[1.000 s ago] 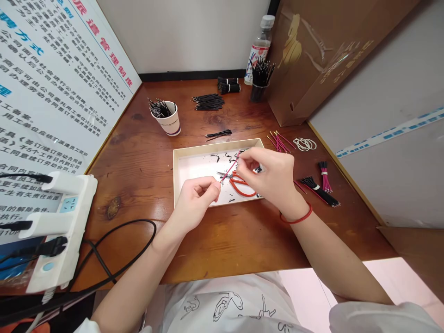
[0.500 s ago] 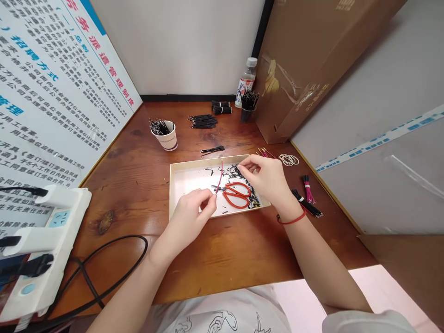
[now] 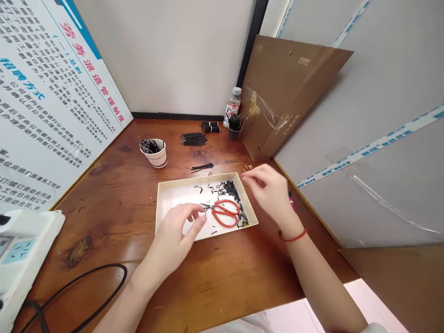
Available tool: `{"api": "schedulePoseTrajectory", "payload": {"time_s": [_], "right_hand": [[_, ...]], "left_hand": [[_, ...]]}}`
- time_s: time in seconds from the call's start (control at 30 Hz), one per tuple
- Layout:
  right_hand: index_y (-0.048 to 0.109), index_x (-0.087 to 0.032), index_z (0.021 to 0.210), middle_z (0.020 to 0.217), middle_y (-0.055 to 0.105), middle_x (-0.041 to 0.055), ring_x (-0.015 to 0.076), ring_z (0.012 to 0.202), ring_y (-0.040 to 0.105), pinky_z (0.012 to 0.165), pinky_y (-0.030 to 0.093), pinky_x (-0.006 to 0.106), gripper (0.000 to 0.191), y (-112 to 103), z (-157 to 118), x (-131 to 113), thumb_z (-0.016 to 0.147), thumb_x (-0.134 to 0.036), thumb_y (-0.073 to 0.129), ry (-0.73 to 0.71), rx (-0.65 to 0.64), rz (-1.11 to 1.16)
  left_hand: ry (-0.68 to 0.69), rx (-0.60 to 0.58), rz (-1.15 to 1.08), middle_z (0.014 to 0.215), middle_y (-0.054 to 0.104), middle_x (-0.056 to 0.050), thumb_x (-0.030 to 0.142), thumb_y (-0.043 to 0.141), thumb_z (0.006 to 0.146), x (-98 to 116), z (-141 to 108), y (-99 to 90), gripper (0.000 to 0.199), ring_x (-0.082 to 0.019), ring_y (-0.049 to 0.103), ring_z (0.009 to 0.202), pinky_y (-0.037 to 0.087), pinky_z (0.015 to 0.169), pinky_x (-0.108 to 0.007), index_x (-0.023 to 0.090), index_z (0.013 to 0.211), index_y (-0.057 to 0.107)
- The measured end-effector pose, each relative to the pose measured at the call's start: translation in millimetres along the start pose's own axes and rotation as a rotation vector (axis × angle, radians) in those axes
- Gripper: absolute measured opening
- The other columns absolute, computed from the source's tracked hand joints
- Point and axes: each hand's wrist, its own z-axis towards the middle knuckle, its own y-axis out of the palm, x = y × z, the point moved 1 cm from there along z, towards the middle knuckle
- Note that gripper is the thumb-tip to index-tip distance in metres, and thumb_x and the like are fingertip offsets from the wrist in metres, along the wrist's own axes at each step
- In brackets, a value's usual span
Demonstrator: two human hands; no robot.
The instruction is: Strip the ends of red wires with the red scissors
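A shallow cream box (image 3: 157,203) lies on the wooden table. Red-handled scissors (image 3: 238,213) rest inside it, beside many black clippings (image 3: 229,187) along its right end. Over the box's front left part is my left hand (image 3: 178,231), thumb and fingers apart with nothing between them. My right hand (image 3: 268,189) hovers past the box's right rim, near a few gold-tipped pieces (image 3: 248,167); its thumb and forefinger are close together, and what they hold, if anything, is too small to make out.
Behind the box are a short row of black wires (image 3: 202,166), a larger pile (image 3: 193,139), a paper cup of wires (image 3: 157,158), a dark cup (image 3: 234,133) and a bottle (image 3: 232,107). A carton (image 3: 274,101) stands at right, a power strip (image 3: 38,236) at left.
The pink wire at my left fingertips is gone from there, and that hand has opened. My right hand has moved right, off the box. The camera view has shifted.
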Motion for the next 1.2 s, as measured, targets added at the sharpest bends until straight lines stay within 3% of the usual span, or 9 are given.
{"api": "schedulePoseTrajectory", "payload": {"time_s": [0.03,0.07,0.2,0.33,0.5,0.73,0.9,1.03,1.2], "right_hand": [[0.073,-0.018,0.096,0.095,0.072,0.0069,0.0173,0.082,0.066,0.078,0.05,0.03,0.016,-1.2,6.5,16.6,0.092,-0.021,0.058,0.231,0.036,-0.092],[0.073,-0.015,0.097,0.091,0.073,0.0091,0.0189,0.078,0.066,0.077,0.05,0.032,0.017,-0.6,13.1,31.1,0.09,-0.019,0.058,0.315,0.018,-0.129],[0.074,-0.012,0.088,0.087,0.074,0.0118,0.0234,0.082,0.067,0.078,0.048,0.033,0.015,5.9,27.3,62.2,0.087,-0.017,0.06,0.365,-0.125,-0.173],[0.071,-0.015,0.09,0.095,0.071,0.0119,0.0238,0.091,0.063,0.084,0.044,0.034,0.021,-4.8,4.4,50.4,0.093,-0.02,0.051,0.328,-0.213,-0.196],[0.055,-0.018,0.062,0.081,0.064,0.0113,0.0284,0.085,0.059,0.077,0.041,0.037,0.019,-23.4,-39.1,31.3,0.077,-0.01,0.064,0.374,-0.309,-0.209],[0.043,-0.022,0.083,0.07,0.064,0.0031,0.0181,0.065,0.062,0.062,0.047,0.03,0.014,-24.6,-41.0,-27.7,0.096,-0.028,0.04,0.377,-0.326,0.101],[0.049,-0.021,0.088,0.076,0.071,0.0027,0.0174,0.074,0.071,0.069,0.055,0.029,0.012,3.3,-38.3,-78.0,0.089,-0.033,0.053,0.382,-0.474,0.891],[0.06,-0.018,0.091,0.087,0.072,0.0056,0.0169,0.082,0.07,0.076,0.056,0.031,0.01,18.6,-26.4,-70.7,0.091,-0.027,0.055,0.227,-0.534,0.536],[0.053,-0.018,0.075,0.086,0.068,0.0103,0.0249,0.081,0.067,0.071,0.052,0.038,0.016,33.8,-12.0,-44.9,0.08,-0.008,0.064,0.15,-0.654,0.109]], "left_hand": [[0.057,-0.05,0.018,0.094,0.067,-0.002,0.036,0.049,0.097,-0.2,-0.9,1.7,0.019,-0.019,0.059,0.087,0.044,0.08,-0.033,0.022,0.102,0.061],[0.12,-0.116,0.047,0.094,0.067,-0.002,0.035,0.056,0.094,-0.3,-2.0,4.0,0.016,-0.02,0.058,0.088,0.044,0.081,-0.034,0.023,0.103,0.062],[0.287,-0.269,0.162,0.088,0.067,-0.002,0.018,0.062,0.09,-3.1,-5.2,13.2,0.004,-0.02,0.058,0.082,0.045,0.076,-0.034,0.02,0.093,0.064],[0.347,-0.224,0.168,0.082,0.067,-0.002,0.009,0.052,0.092,-8.5,-3.7,15.8,0.017,-0.018,0.059,0.076,0.045,0.073,-0.033,0.019,0.092,0.065],[0.34,-0.214,0.117,0.079,0.067,-0.002,0.013,0.054,0.091,-9.8,0.8,13.3,0.016,-0.018,0.06,0.075,0.047,0.073,-0.034,0.02,0.087,0.067],[-0.007,0.04,-0.264,0.109,0.072,-0.006,0.032,0.058,0.09,12.1,7.9,2.0,0.02,-0.02,0.067,0.097,0.053,0.087,-0.034,0.022,0.103,0.069],[-0.227,0.04,-0.542,0.082,0.076,-0.002,0.03,0.069,0.077,23.3,20.4,0.2,0.012,-0.018,0.071,0.076,0.058,0.075,-0.029,0.02,0.084,0.071],[-0.335,0.086,-0.322,0.08,0.077,-0.003,0.024,0.066,0.078,9.5,26.6,-1.9,0.009,-0.019,0.071,0.074,0.057,0.074,-0.03,0.02,0.077,0.073],[-0.499,-0.046,0.055,0.082,0.077,-0.005,0.014,0.057,0.082,-11.4,31.7,4.3,0.018,-0.021,0.07,0.076,0.054,0.074,-0.033,0.019,0.075,0.074]]}}
